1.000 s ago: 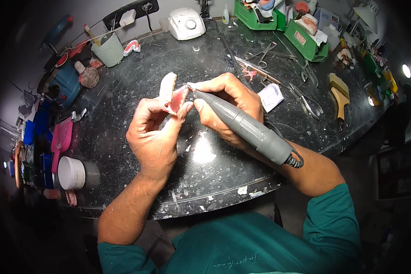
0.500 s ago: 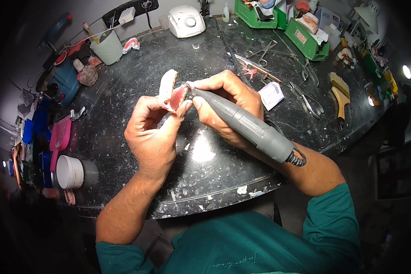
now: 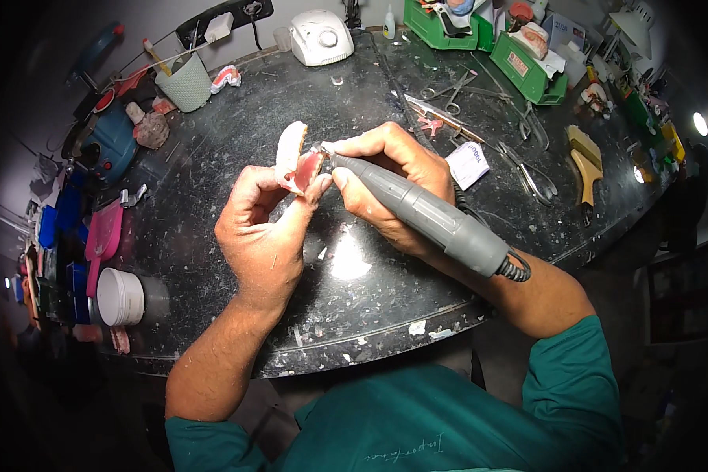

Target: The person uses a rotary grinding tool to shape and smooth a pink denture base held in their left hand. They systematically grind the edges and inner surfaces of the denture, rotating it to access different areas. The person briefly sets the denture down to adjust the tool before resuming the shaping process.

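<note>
My left hand (image 3: 263, 216) is closed on a small denture (image 3: 307, 167), pink inside with a pale row along its edge. A whitish curved piece (image 3: 291, 145) stands up beside the pink part, and I cannot tell whether the two are joined. Wrapped around a grey rotary handpiece (image 3: 425, 208), my right hand (image 3: 397, 173) keeps its fingertips near the tool's front end. That tip meets or nearly meets the denture's upper right edge; the bur itself is too small to make out. A coiled cord leaves the handpiece's back end over my right forearm.
On the dark bench (image 3: 354, 315), a white control box (image 3: 321, 38) stands at the back. Scissors (image 3: 455, 93), pliers (image 3: 531, 177) and a brush (image 3: 586, 169) lie at right, near green bins (image 3: 527, 71). A white tub (image 3: 120, 296) and a pink dustpan (image 3: 102, 236) are at left.
Both hands stay in nearly the same place. The handpiece's back end has shifted very slightly, and the denture is barely turned in my left fingers.
</note>
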A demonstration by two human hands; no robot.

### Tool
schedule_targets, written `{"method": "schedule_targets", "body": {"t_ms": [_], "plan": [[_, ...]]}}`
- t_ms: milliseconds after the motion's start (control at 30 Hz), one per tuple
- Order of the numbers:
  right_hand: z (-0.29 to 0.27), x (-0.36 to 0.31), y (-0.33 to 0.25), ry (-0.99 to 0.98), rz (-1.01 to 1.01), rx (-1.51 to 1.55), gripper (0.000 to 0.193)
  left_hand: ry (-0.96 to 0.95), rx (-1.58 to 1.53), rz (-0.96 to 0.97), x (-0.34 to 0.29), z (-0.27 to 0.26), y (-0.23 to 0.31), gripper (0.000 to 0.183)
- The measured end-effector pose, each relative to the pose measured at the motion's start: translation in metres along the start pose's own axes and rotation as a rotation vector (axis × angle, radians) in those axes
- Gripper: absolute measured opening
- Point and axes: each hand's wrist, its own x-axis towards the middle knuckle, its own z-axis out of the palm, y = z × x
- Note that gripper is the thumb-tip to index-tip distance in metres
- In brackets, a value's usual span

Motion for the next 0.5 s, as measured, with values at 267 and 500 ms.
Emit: {"method": "schedule_targets", "body": {"t_ms": [267,500], "plan": [[-0.002,0.0018,-0.0023,-0.023,-0.043,-0.026,0.023,-0.003,0.002,-0.013,-0.0003,-0.0006,0.0022,0.017],[0.0002,0.0025,0.0007,0.003,-0.044,-0.026,0.03,0.001,0.025,-0.008,-0.0001,0.0008,0.0019,0.016]]}}
